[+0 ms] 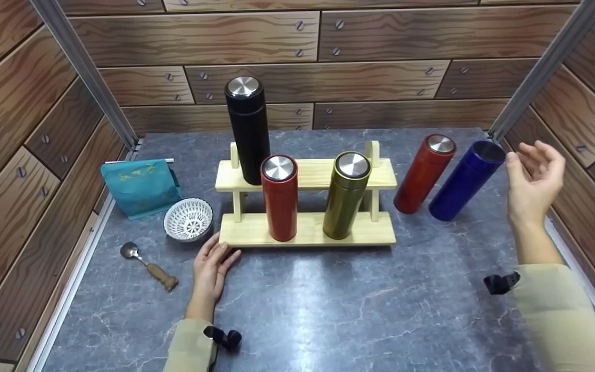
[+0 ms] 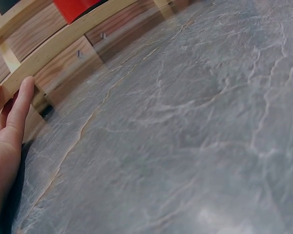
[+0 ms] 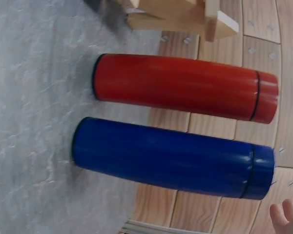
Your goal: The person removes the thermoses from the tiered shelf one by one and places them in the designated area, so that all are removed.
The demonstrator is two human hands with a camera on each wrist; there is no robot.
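Note:
My left hand point(image 1: 210, 269) holds the front left corner of a two-tier wooden rack point(image 1: 308, 227), its digits on either side of the board. On the rack's lower tier stand a red thermos flask point(image 1: 280, 206) and an olive-green thermos flask point(image 1: 345, 206), both with silver-topped lids. A taller black thermos flask point(image 1: 250, 137) is on the upper tier at the left. Raised beside the top of a blue thermos flask point(image 3: 171, 158), my right hand point(image 1: 536, 186) is empty, fingers loosely bent and apart from it. Another red thermos flask point(image 3: 180, 87) stands between the blue one and the rack.
Left of the rack are a white woven bowl point(image 1: 189, 219), a teal pouch point(image 1: 140, 188) and a spoon with a wooden handle point(image 1: 160, 275). Wood-patterned walls point(image 1: 256, 39) enclose the grey marbled table point(image 1: 328, 310) at the back and sides.

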